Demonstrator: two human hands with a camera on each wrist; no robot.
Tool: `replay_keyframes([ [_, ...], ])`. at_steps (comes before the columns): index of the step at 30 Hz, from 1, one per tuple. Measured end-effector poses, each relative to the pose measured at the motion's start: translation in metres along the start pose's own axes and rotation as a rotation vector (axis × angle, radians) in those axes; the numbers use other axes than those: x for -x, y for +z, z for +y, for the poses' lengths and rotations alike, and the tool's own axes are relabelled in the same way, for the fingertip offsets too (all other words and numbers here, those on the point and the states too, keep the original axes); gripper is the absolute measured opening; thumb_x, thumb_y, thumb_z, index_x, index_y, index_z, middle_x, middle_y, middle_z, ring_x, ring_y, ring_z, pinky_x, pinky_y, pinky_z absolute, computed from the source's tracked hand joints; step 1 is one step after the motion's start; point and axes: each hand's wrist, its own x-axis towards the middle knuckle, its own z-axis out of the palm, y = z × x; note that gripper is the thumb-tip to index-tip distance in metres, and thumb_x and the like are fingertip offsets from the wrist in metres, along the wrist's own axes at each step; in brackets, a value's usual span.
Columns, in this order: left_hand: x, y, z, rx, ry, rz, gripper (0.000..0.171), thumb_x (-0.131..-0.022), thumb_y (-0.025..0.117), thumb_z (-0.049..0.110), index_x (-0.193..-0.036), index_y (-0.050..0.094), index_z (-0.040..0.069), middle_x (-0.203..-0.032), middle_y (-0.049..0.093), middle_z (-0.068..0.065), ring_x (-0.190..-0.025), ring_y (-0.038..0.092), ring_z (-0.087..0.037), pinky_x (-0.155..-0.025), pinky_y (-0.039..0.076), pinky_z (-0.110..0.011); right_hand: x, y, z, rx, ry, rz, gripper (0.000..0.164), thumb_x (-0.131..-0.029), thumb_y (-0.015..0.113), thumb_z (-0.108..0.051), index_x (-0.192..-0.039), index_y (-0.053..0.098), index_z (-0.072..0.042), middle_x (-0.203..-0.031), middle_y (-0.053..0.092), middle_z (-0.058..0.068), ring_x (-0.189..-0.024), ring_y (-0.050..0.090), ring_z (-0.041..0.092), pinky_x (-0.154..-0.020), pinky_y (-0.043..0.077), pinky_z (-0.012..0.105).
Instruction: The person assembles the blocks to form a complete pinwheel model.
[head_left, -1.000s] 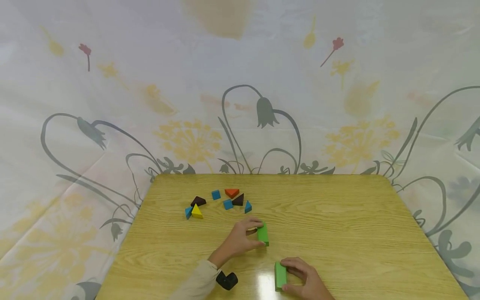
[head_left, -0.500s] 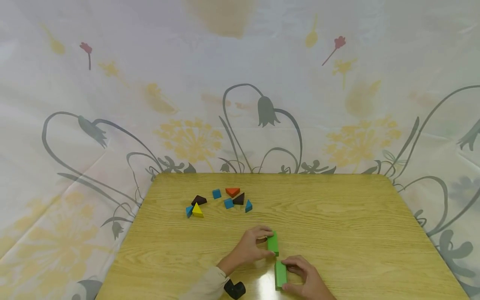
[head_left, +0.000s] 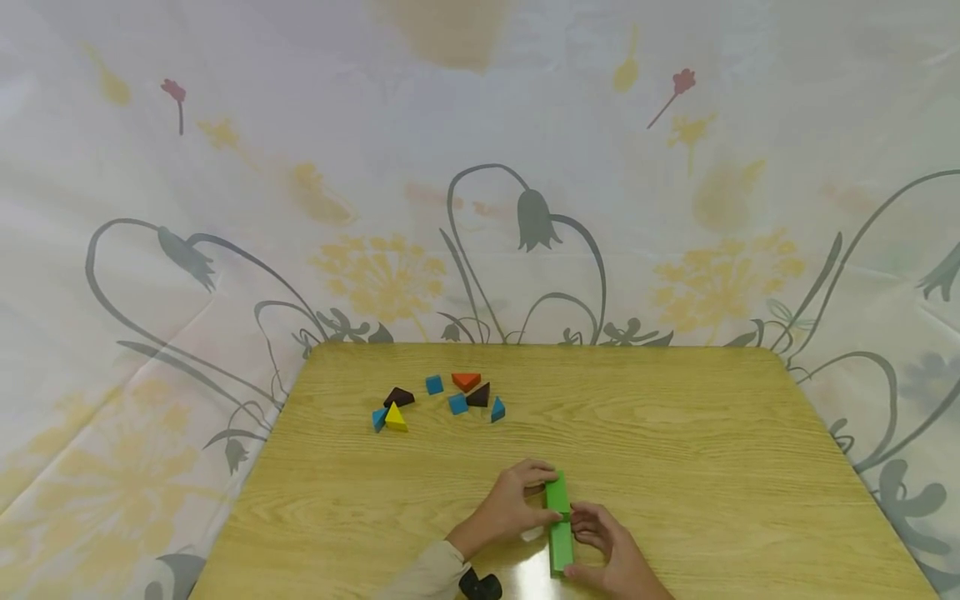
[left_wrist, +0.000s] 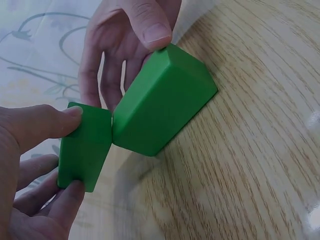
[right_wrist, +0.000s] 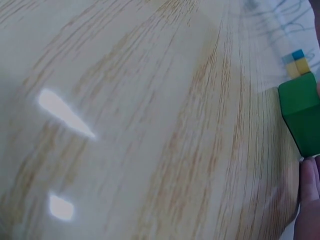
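Two green rectangular blocks lie end to end in a line near the front of the table. My left hand point(head_left: 510, 508) pinches the farther green block point(head_left: 557, 492) between thumb and fingers, one at each end. The nearer green block point(head_left: 561, 548) is in my right hand point(head_left: 615, 550), its thumb at the near end and its fingers along the far right side. In the left wrist view, the left-hand block point(left_wrist: 85, 147) meets the right-hand block point(left_wrist: 160, 105) at a corner edge. The right wrist view catches only part of a green block point(right_wrist: 300, 112) at its right edge.
Farther back on the wooden table point(head_left: 675, 433) lie a red triangular block point(head_left: 467, 381), a yellow triangle point(head_left: 396, 417), a dark brown block point(head_left: 399, 397), another dark triangle point(head_left: 478, 395) and several blue pieces point(head_left: 458, 404). A patterned cloth hangs behind. A black strap piece point(head_left: 480, 586) is by the left wrist.
My left hand has carried its green block right and toward me until it meets the other block's far end. The right hand has stayed almost in place.
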Motion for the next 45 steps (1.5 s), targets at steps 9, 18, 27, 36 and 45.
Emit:
replay_keyframes([
  [9, -0.002, 0.000, -0.005, -0.166, 0.006, 0.024, 0.049, -0.078, 0.079, 0.013, -0.122, 0.062, 0.001, -0.126, 0.055, -0.010, -0.118, 0.052, -0.020, -0.096, 0.044, -0.023, -0.002, 0.001, -0.002, -0.009, 0.037, 0.003, 0.067, -0.080, 0.073, 0.000, -0.132, 0.034, 0.013, -0.120, 0.047, 0.030, -0.108, 0.053, 0.009, -0.093, 0.046, 0.023],
  [18, -0.001, 0.002, -0.010, -0.196, -0.008, 0.012, 0.051, -0.077, 0.080, 0.014, -0.123, 0.062, 0.002, -0.128, 0.054, -0.010, -0.120, 0.050, -0.020, -0.097, 0.043, -0.023, -0.003, 0.002, -0.001, 0.007, 0.018, -0.013, 0.067, -0.081, 0.073, -0.001, -0.133, 0.034, 0.014, -0.123, 0.046, 0.031, -0.110, 0.052, 0.008, -0.095, 0.045, 0.021],
  [27, 0.005, 0.005, -0.014, -0.105, -0.022, -0.016, 0.050, -0.083, 0.075, 0.015, -0.128, 0.058, 0.001, -0.134, 0.048, -0.014, -0.124, 0.046, -0.026, -0.099, 0.043, -0.025, -0.004, 0.003, 0.001, 0.021, -0.025, -0.012, 0.067, -0.080, 0.072, 0.000, -0.133, 0.033, 0.016, -0.122, 0.046, 0.032, -0.110, 0.051, 0.006, -0.095, 0.044, 0.019],
  [36, 0.012, 0.016, -0.019, -0.058, 0.014, 0.011, 0.050, -0.087, 0.070, 0.018, -0.130, 0.054, -0.002, -0.144, 0.041, -0.015, -0.130, 0.042, -0.030, -0.101, 0.041, -0.027, -0.002, 0.002, 0.001, 0.025, 0.044, 0.006, 0.069, -0.079, 0.074, -0.002, -0.134, 0.036, 0.012, -0.125, 0.047, 0.028, -0.110, 0.052, 0.008, -0.095, 0.044, 0.020],
  [45, 0.016, 0.025, -0.028, 0.083, 0.027, 0.006, 0.051, -0.090, 0.066, 0.012, -0.135, 0.048, -0.006, -0.149, 0.030, -0.020, -0.130, 0.040, -0.032, -0.092, 0.045, -0.019, 0.000, 0.001, 0.000, -0.020, 0.081, -0.004, 0.067, -0.081, 0.072, 0.000, -0.135, 0.034, 0.012, -0.127, 0.044, 0.031, -0.111, 0.051, 0.007, -0.095, 0.044, 0.020],
])
